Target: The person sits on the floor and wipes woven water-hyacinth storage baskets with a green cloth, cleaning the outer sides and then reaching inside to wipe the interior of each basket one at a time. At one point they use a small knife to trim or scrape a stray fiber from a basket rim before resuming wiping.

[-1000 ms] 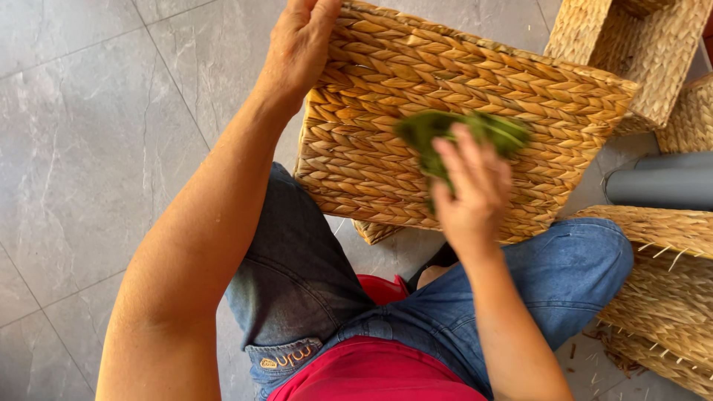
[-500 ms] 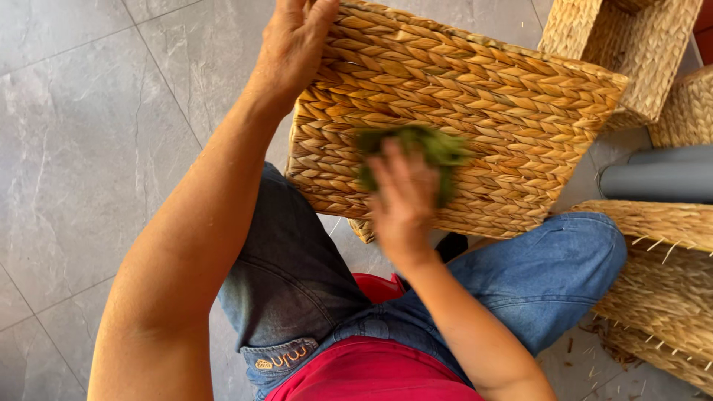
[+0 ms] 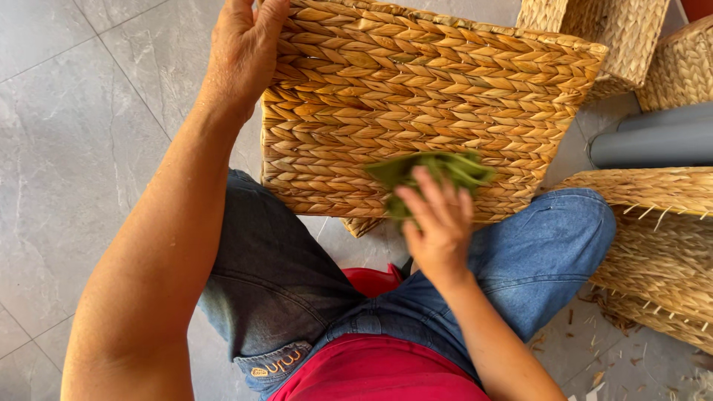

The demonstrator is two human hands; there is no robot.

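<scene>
- Looking down from the head view: woven basket [image 3: 416,111] rests tilted on the person's lap, its flat plaited side facing the camera; lower edge sits against the jeans [image 3: 535,252]
- left hand [image 3: 241,52] grips the basket's upper left corner; fingers curled over the rim, thumb on the near face
- right hand [image 3: 438,226] presses a green cloth [image 3: 431,171] flat against the basket's lower middle; fingers spread and mostly extended over the cloth, not a closed fist; cloth bunched, poking out above the fingertips
- more woven baskets [image 3: 653,245] lie at the right, near the right knee; another stands at top right [image 3: 601,37]
- grey pipe [image 3: 653,141] lies between them on the right
- grey tiled floor [image 3: 67,148] at left; straw scraps [image 3: 594,364] litter it at bottom right
</scene>
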